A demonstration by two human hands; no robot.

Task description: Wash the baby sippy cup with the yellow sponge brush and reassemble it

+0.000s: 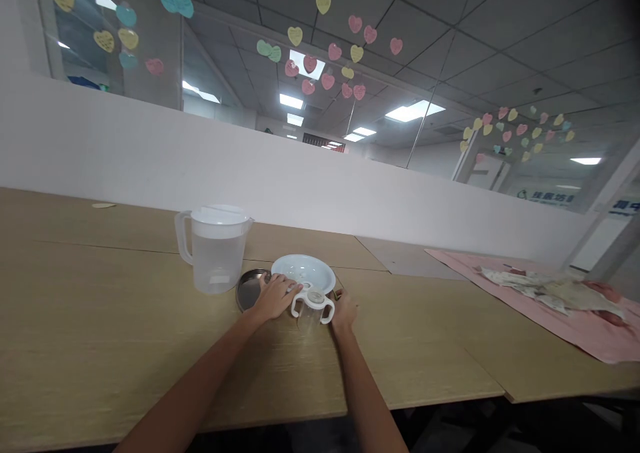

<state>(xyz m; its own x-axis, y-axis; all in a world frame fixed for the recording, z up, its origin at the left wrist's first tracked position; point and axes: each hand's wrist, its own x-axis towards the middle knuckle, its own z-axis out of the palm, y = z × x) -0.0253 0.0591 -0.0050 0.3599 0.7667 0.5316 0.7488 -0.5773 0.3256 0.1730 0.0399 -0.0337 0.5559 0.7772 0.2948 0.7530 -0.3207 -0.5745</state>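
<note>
My left hand [275, 296] reaches over the dark metal dish [247, 292], its fingers stretched toward the white bowl [306, 266] and the top of a clear cup. This cup [311, 315] has a white lid and two curved white handles, and it stands in front of the bowl, between my hands. My right hand [345, 312] is beside the cup's right handle with its fingers curled. Something small and dark green shows at those fingers, too small to name. The near edge of the bowl is partly hidden by my left hand and the cup.
A clear lidded pitcher [219, 256] with liquid stands left of the metal dish. A pale flat piece [103, 206] lies at the far left. On the right, a pink cloth [575, 336] carries a doll-like figure in patterned fabric [555, 292]. A white wall [300, 186] with glass panels rises behind the table.
</note>
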